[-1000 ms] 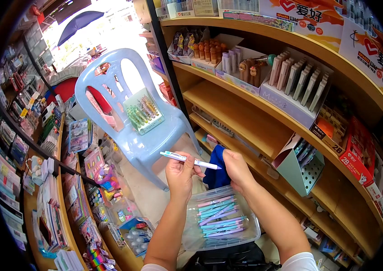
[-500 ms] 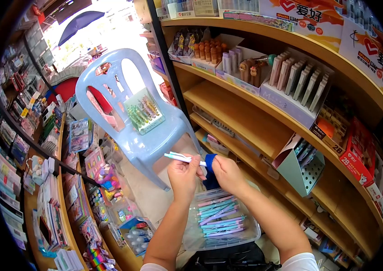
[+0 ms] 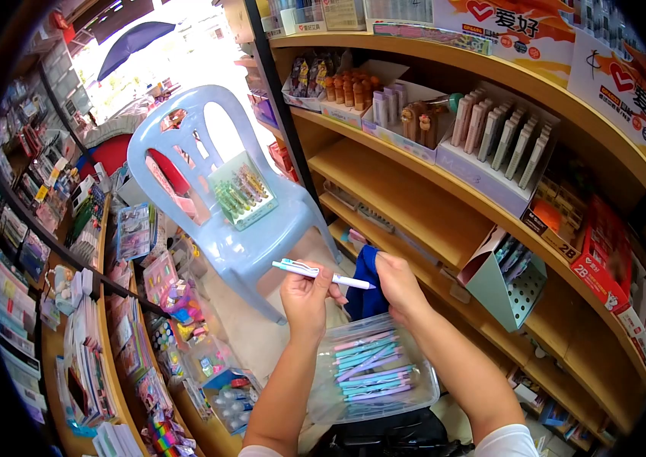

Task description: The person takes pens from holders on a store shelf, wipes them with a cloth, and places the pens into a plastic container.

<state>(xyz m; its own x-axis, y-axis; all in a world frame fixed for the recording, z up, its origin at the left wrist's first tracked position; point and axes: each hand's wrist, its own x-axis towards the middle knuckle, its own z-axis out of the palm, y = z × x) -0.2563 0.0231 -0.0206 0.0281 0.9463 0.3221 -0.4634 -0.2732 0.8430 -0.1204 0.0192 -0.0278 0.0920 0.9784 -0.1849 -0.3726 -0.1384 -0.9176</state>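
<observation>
A white pen with a pale blue end [image 3: 349,281] is pinched in my left hand [image 3: 305,303], its tip pointing right. My right hand [image 3: 400,288] grips a dark blue cloth [image 3: 366,283], which hangs just beside the pen tip and looks apart from it. Below both hands rests a clear plastic bin [image 3: 321,407]. Inside it lie several pens [image 3: 372,364] in mint, lilac and pink, mostly side by side with one or two lying askew.
A light blue plastic chair [image 3: 250,255] stands ahead, bearing a box of patterned pens [image 3: 243,190]. On the right, wooden shelves [image 3: 384,186] hold boxed stationery and a mint pen holder [image 3: 517,286] with dots. Crowded racks of notebooks [image 3: 83,350] line the left.
My right hand and the cloth have come away from the pen, slightly to the right and down. The pen's tip end, wrapped by the cloth before, is now exposed.
</observation>
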